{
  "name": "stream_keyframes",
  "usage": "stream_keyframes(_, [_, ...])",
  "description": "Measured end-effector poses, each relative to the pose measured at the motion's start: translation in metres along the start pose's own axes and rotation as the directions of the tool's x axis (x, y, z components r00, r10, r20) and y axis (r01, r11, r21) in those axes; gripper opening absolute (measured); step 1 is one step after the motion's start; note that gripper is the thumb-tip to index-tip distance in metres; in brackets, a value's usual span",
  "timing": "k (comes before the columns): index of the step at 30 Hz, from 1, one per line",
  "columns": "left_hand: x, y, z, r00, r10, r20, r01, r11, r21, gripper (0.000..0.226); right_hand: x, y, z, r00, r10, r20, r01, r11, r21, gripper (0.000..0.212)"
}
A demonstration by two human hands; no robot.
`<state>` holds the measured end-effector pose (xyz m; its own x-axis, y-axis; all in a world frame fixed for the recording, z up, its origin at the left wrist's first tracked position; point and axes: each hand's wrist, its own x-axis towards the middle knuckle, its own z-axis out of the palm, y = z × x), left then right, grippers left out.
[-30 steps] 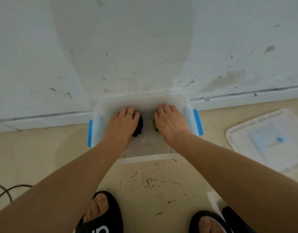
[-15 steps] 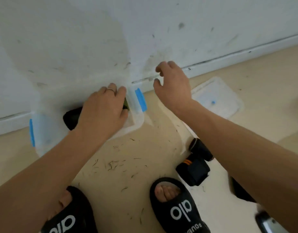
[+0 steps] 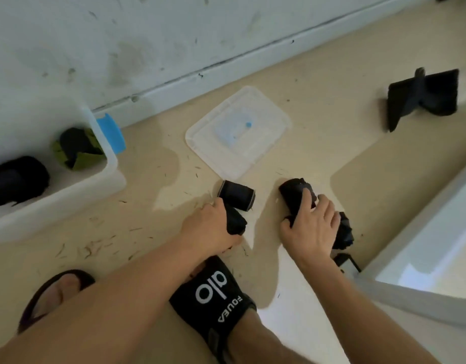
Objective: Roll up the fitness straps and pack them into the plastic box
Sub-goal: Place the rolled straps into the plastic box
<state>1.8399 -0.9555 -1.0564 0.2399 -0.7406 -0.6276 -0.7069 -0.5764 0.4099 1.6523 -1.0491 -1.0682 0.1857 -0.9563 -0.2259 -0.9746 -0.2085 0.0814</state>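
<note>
The clear plastic box [image 3: 109, 168] with a blue latch stands on the floor at the left, against the wall. Inside it lie a black rolled strap [image 3: 16, 179] and a black-and-green rolled strap [image 3: 77, 148]. My left hand [image 3: 211, 227] grips a black rolled strap [image 3: 236, 222] on the floor; a second black roll [image 3: 237, 195] lies just beyond it. My right hand [image 3: 313, 227] grips another black rolled strap [image 3: 296, 194], and a further black roll [image 3: 344, 232] lies under its right side.
The box's clear lid [image 3: 237, 132] lies flat on the floor beyond my hands. A black folded piece [image 3: 421, 98] sits at the far right. A white-framed panel [image 3: 423, 248] lies at the right edge. My feet in black slides [image 3: 213, 292] stand below.
The view swung right from the box. Both hands left the box, came down to the floor in front of my feet and closed round black rolled straps.
</note>
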Motion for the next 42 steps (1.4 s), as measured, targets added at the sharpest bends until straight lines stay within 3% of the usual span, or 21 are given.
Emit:
stream_keyframes(6, [0.009,0.004,0.006,0.999,-0.041,0.035,0.044,0.996,-0.077,0.076,-0.036,0.021,0.035,0.977,0.157,0.143,-0.192,0.940,0.283,0.094])
stream_keyframes(13, [0.011,-0.001,0.005,1.000,-0.027,0.007,0.027,0.998,-0.059,0.072,-0.016,0.028,0.037,0.969,0.179,0.170,-0.226,0.919,0.322,0.084])
stream_keyframes(19, [0.004,-0.003,-0.010,0.999,0.043,-0.032,-0.042,0.999,0.032,0.070,-0.024,0.017,0.026,0.977,0.091,0.195,-0.169,0.885,0.434,0.071])
stream_keyframes(23, [-0.023,-0.019,-0.046,0.990,0.123,-0.075,-0.121,0.992,0.022,0.080,-0.025,0.001,-0.005,0.996,0.007,0.092,-0.054,0.848,0.527,0.078])
stream_keyframes(28, [-0.073,-0.059,-0.129,0.947,0.091,-0.309,-0.100,0.995,-0.014,0.088,-0.005,-0.069,-0.082,0.976,-0.206,-0.065,0.187,0.655,0.732,0.071])
stream_keyframes(31, [-0.099,-0.103,-0.174,0.903,-0.004,-0.430,-0.033,0.996,-0.079,0.086,0.000,-0.139,-0.125,0.888,-0.443,-0.122,0.371,0.534,0.759,0.071])
stream_keyframes(34, [-0.114,-0.156,-0.199,0.879,-0.123,-0.461,0.089,0.992,-0.095,0.084,0.003,-0.214,-0.144,0.729,-0.669,-0.144,0.551,0.449,0.704,0.069])
stream_keyframes(40, [-0.102,-0.242,-0.202,0.886,-0.201,-0.419,0.175,0.980,-0.099,0.087,-0.008,-0.343,-0.135,0.377,-0.926,-0.012,0.852,0.342,0.397,0.064])
stream_keyframes(42, [-0.093,-0.261,-0.199,0.902,-0.192,-0.385,0.171,0.981,-0.090,0.085,-0.011,-0.370,-0.121,0.311,-0.948,0.067,0.921,0.318,0.225,0.057])
